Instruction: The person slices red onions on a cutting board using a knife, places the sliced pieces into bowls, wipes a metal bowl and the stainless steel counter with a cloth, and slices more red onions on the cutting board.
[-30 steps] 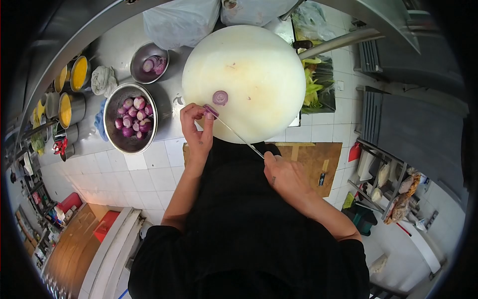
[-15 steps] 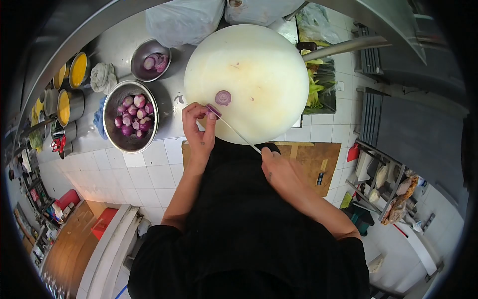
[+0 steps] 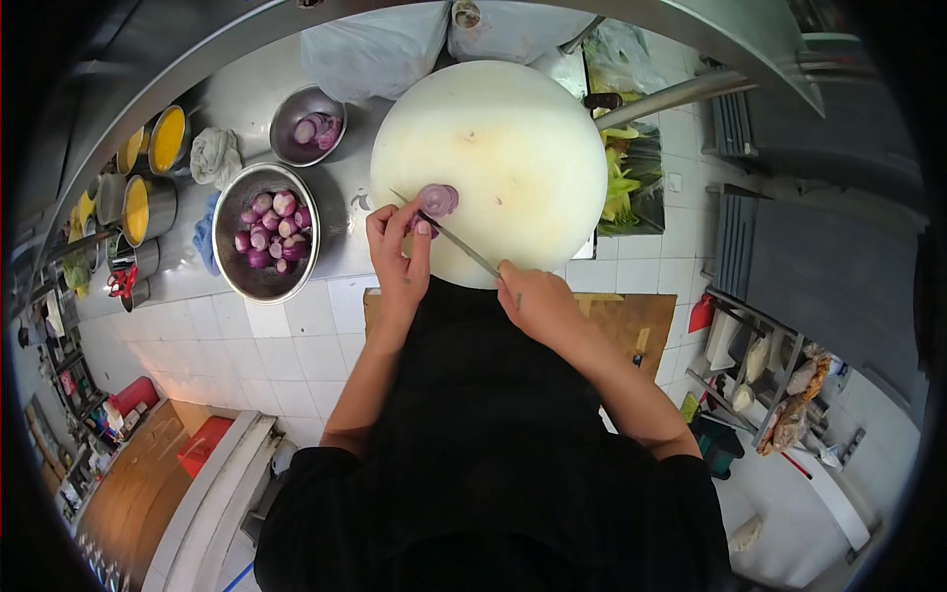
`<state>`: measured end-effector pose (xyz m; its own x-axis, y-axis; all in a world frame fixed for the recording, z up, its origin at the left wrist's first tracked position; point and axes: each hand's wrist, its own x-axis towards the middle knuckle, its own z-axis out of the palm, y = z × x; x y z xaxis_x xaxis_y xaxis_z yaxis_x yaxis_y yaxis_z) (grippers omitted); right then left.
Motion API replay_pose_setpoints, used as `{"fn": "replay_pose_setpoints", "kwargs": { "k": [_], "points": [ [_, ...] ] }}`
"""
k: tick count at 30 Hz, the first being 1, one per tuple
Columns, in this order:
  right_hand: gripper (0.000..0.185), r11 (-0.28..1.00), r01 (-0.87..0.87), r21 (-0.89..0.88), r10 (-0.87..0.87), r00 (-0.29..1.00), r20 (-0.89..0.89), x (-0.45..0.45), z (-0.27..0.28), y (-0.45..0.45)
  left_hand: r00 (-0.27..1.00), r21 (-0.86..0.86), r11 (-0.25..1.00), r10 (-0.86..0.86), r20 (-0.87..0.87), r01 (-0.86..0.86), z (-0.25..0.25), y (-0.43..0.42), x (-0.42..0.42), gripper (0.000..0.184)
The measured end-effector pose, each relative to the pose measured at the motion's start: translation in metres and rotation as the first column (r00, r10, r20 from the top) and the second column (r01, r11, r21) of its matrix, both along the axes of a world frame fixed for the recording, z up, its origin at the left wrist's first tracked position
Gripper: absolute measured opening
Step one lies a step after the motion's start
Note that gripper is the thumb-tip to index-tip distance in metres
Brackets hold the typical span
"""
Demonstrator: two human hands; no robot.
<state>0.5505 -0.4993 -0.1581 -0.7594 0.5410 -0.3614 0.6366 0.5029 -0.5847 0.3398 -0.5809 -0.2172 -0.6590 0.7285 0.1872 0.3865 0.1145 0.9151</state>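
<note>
On the round white cutting board (image 3: 513, 138), near its left front edge, my left hand (image 3: 398, 247) pinches a piece of purple onion (image 3: 422, 229). My right hand (image 3: 533, 301) is closed round the handle of a knife (image 3: 464, 246). Its blade runs up and left past the held onion, and the tip shows beyond my left fingertips. Onion slices (image 3: 438, 199) lie on the board just beyond the blade, touching or close to it. My fingers partly hide the held onion.
Left of the board stand a large metal bowl (image 3: 223, 237) of peeled purple onions and a smaller bowl (image 3: 281, 135) with onion slices. Farther left are pots (image 3: 163, 212) of yellow contents and a cloth (image 3: 214, 158). Plastic bags (image 3: 375, 49) lie behind; green leaves (image 3: 619, 187) sit right.
The knife has moved forward and left, its blade now crossing beyond the held onion. My right hand has shifted left with it. More sliced onion shows beside the blade.
</note>
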Motion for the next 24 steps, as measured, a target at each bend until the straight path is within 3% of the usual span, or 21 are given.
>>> {"fn": "replay_pose_setpoints", "kwargs": {
  "k": [3,8,11,24],
  "points": [
    [0.014,1.000,0.023,0.013,-0.023,1.000,-0.015,0.005,0.000,-0.010,0.999,-0.018,1.000,-0.007,-0.034,0.006,-0.005,-0.003,-0.002,0.025],
    [0.016,0.994,0.065,0.092,-0.057,0.995,-0.080,0.019,0.019,-0.023,1.000,0.168,0.986,0.004,-0.004,-0.003,-0.027,-0.007,-0.005,0.021],
    [0.018,0.994,0.029,0.104,-0.024,0.999,-0.045,0.030,0.039,-0.030,0.997,0.119,0.992,-0.022,-0.075,0.031,-0.026,-0.007,-0.006,0.018],
    [0.011,0.997,0.033,0.066,-0.035,0.999,0.027,0.038,0.073,-0.033,0.996,0.107,0.993,-0.039,-0.079,0.047,-0.030,-0.010,-0.009,0.021]
  ]
}}
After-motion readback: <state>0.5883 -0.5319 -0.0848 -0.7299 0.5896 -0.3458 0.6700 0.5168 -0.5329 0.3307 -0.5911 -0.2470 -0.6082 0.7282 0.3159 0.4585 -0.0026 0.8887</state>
